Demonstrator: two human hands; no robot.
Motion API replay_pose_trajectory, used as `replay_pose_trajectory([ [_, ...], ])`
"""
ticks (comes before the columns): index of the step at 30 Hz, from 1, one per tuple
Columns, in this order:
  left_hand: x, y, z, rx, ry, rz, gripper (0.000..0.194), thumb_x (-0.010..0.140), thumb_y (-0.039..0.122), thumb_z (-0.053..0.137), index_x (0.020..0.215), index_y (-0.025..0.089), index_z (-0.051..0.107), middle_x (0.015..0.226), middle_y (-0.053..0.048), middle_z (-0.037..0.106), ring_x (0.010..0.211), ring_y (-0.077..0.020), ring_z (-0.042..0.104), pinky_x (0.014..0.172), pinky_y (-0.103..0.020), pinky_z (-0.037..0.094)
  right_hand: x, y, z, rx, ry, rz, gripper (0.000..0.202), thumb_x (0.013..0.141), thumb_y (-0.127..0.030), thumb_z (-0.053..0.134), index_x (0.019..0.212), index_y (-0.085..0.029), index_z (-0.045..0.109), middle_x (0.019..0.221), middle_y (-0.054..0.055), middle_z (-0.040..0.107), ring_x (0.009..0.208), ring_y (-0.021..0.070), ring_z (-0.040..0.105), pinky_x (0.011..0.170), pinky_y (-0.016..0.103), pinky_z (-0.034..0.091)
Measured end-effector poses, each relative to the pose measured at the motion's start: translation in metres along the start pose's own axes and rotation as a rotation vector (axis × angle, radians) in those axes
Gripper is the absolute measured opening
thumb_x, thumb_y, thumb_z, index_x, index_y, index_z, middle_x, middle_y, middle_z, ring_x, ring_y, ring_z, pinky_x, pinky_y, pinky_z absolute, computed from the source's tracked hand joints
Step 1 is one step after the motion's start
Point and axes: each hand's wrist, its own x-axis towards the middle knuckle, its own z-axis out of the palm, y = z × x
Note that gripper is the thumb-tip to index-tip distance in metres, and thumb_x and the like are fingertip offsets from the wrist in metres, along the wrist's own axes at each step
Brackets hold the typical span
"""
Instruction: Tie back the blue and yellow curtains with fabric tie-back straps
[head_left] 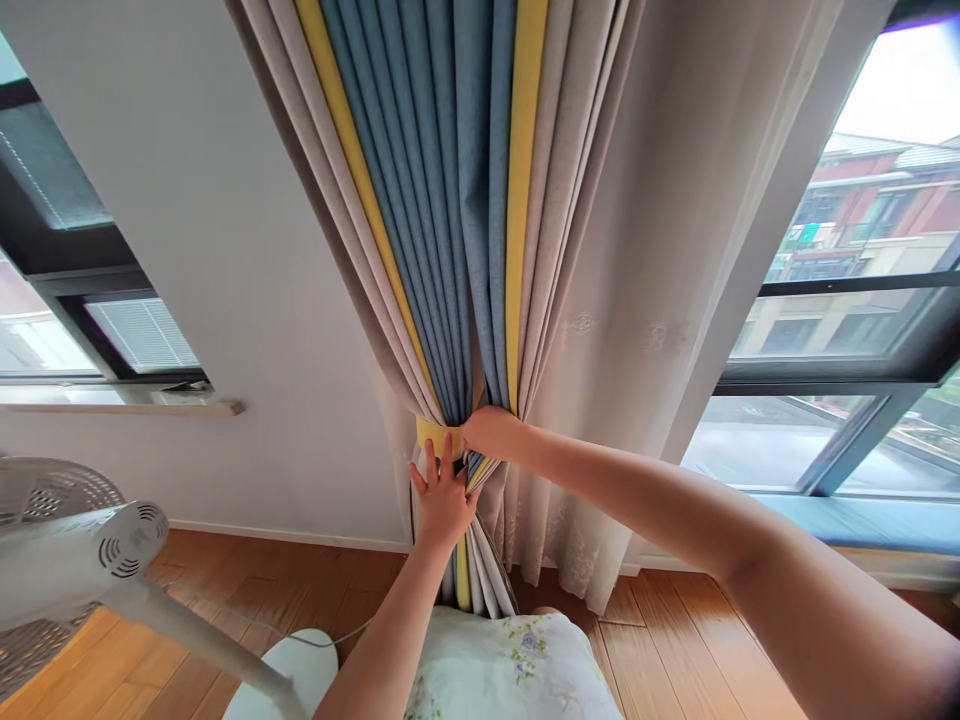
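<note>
A long curtain (405, 180) in blue, yellow and beige hangs in folds and is gathered narrow at its lower part. Around the gathered part runs a yellow tieback (433, 433). My left hand (444, 495) lies against the front of the bundle just below the tieback, its fingers spread and their tips touching the band. At the right end of the tieback, my right hand (491, 434) is closed, fingers curled in at the band and the folds; its fingertips are mostly hidden. Below both hands the curtain's lower end (480, 570) fans out.
A white floor fan (112, 545) stands at the left on a round base (300, 665). Sheer curtains (637, 300) hang beside the right window (840, 330). A floral cloth (517, 660) covers something in front of me. The floor (667, 630) is wooden.
</note>
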Motion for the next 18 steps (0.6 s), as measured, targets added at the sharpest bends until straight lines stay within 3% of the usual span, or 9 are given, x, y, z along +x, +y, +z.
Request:
replay_pose_trajectory([
  [6,0.026,-0.006,-0.008,0.037,0.009,0.167,0.022,0.068,0.030,0.055,0.086,0.021,0.065,0.136,-0.006,0.031,0.128,-0.0329,0.013,0.101,-0.056,0.005,0.003,0.003,0.017,0.112,0.079,0.073,0.018,0.083,-0.022,0.042,0.086,-0.015,0.059,0.075,0.008,0.065,0.069,0.0190,0.061,0.057,0.026,0.042],
  [9,0.039,-0.008,-0.008,0.045,-0.012,0.187,0.029,0.067,0.031,0.056,0.093,0.021,0.063,0.125,-0.009,0.043,0.123,-0.0308,0.023,0.102,-0.054,0.004,0.003,0.004,0.025,0.217,0.136,0.065,0.013,0.081,-0.018,0.044,0.088,-0.017,0.055,0.079,0.005,0.064,0.072,0.0176,0.061,0.059,0.024,0.041],
  [12,0.048,-0.009,-0.006,0.051,-0.017,0.165,0.034,0.066,0.033,0.056,0.097,0.019,0.061,0.107,-0.010,0.051,0.110,-0.0284,0.036,0.103,-0.051,0.006,0.005,0.001,0.031,0.340,0.196,0.153,0.013,0.080,-0.015,0.044,0.091,-0.017,0.050,0.080,0.004,0.064,0.072,0.0164,0.061,0.058,0.023,0.039],
  [18,0.053,-0.012,-0.009,0.032,-0.105,0.186,0.039,0.064,0.033,0.057,0.098,0.015,0.060,0.091,-0.010,0.052,0.094,-0.0266,0.042,0.092,-0.042,0.028,0.015,-0.007,0.034,0.458,0.182,0.350,0.019,0.077,-0.015,0.045,0.096,-0.016,0.048,0.080,0.005,0.064,0.073,0.0159,0.060,0.057,0.023,0.040],
])
